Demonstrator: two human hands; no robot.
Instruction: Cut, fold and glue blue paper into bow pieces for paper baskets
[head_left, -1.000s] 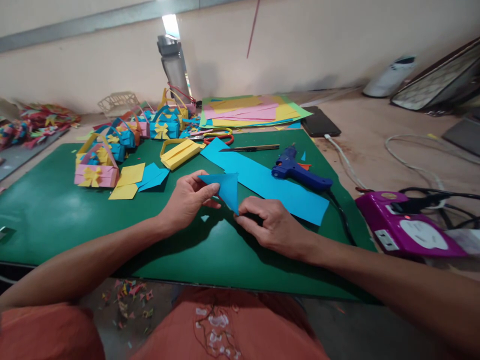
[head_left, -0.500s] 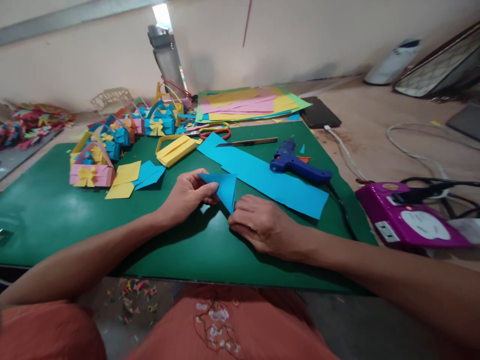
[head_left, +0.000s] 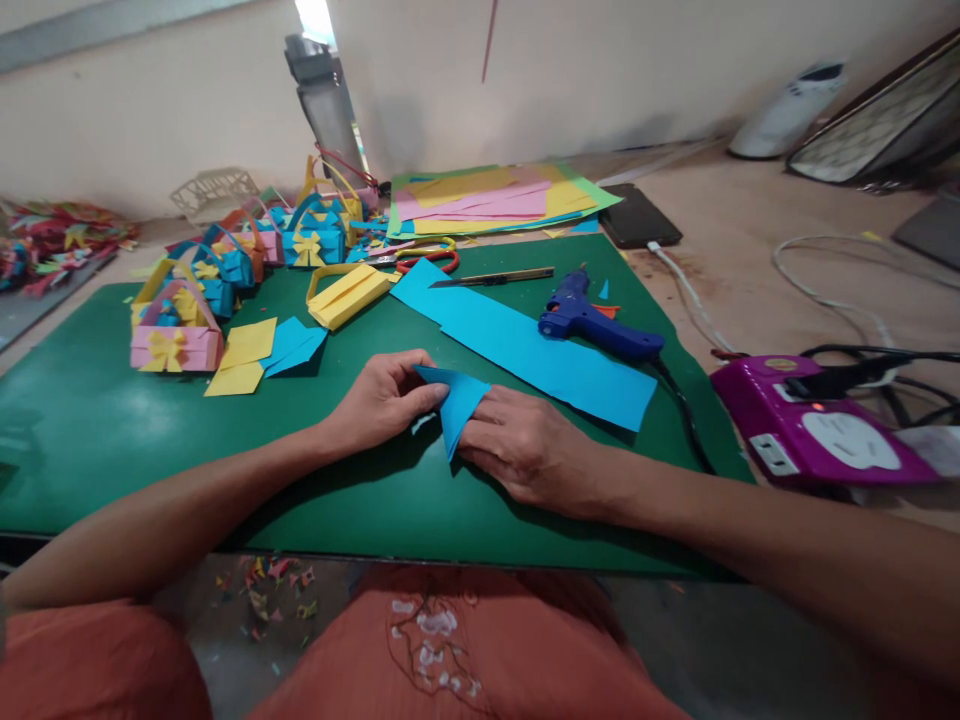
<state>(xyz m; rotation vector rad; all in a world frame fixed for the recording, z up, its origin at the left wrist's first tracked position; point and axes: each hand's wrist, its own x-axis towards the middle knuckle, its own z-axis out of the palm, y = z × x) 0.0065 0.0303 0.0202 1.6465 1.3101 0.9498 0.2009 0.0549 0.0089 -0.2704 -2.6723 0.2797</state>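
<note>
A blue piece of paper (head_left: 459, 402), folded to a triangle, is held just above the green mat (head_left: 360, 520), one corner pointing down. My left hand (head_left: 390, 402) pinches its left corner, thumb on top and fingers underneath. On the other side my right hand (head_left: 525, 445) has its curled fingers against the right edge; the fingertips are partly hidden by the paper. Behind my right hand lies a long blue paper strip (head_left: 540, 360). To the left of my left hand are yellow paper pieces (head_left: 244, 352) and blue paper pieces (head_left: 294, 345).
A blue glue gun (head_left: 596, 322) lies right of the strip, near a purple power strip (head_left: 817, 420). Behind are a cutter knife (head_left: 499, 277), scissors (head_left: 427, 257), a yellow paper basket (head_left: 349, 297), finished small baskets (head_left: 178, 340), coloured sheets (head_left: 487, 200) and a phone (head_left: 641, 215).
The folded blue paper has turned and tilted, its lower corner swinging left. My right fingers have moved up along its right edge; my left hand still pinches it.
</note>
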